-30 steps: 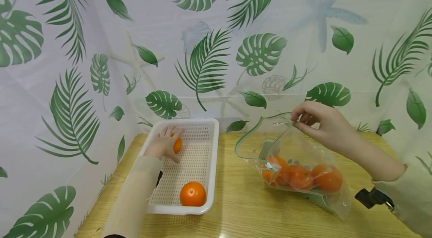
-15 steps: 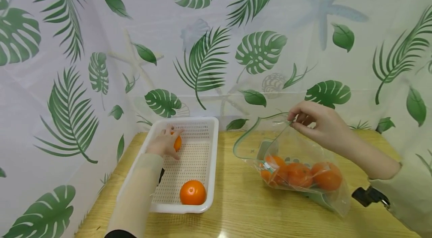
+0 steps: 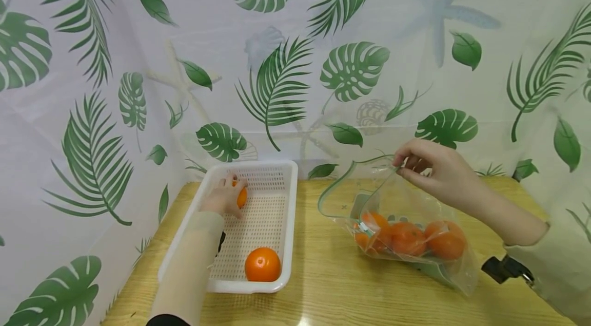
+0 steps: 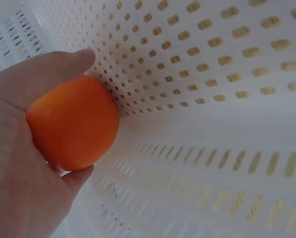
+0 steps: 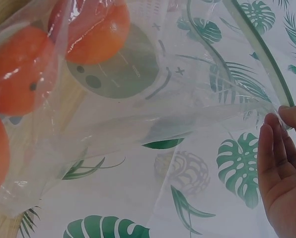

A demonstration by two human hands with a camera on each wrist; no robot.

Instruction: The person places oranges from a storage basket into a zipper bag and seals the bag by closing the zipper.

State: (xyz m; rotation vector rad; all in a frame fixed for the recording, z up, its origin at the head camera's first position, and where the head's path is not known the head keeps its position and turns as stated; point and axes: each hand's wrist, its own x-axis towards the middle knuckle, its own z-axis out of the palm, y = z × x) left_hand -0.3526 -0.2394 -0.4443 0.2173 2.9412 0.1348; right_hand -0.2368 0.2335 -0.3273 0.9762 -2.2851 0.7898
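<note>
In the far left corner of a white plastic basket (image 3: 290, 223), my left hand (image 3: 223, 197) grips an orange (image 4: 76, 124). The left wrist view has thumb and fingers curled round its sides, the fruit close to the perforated wall. A second orange (image 3: 262, 264) lies in the basket's near right corner. My right hand (image 3: 427, 164) pinches the green-edged rim of a clear zip bag (image 3: 341, 203) between thumb and fingertips, and the bag's mouth gapes toward the left. Several oranges (image 3: 408, 238) lie inside the bag, seen through the plastic.
Basket and bag rest on a wooden table (image 3: 318, 274), with a strip of bare wood between them. Behind and at the left hangs a white curtain (image 3: 295, 84) printed with green leaves. Black straps (image 3: 505, 269) circle the wrists.
My left hand's fingers have drawn in closer round the orange at the far corner. The right hand shifted slightly left with the bag rim, then stayed nearly still.
</note>
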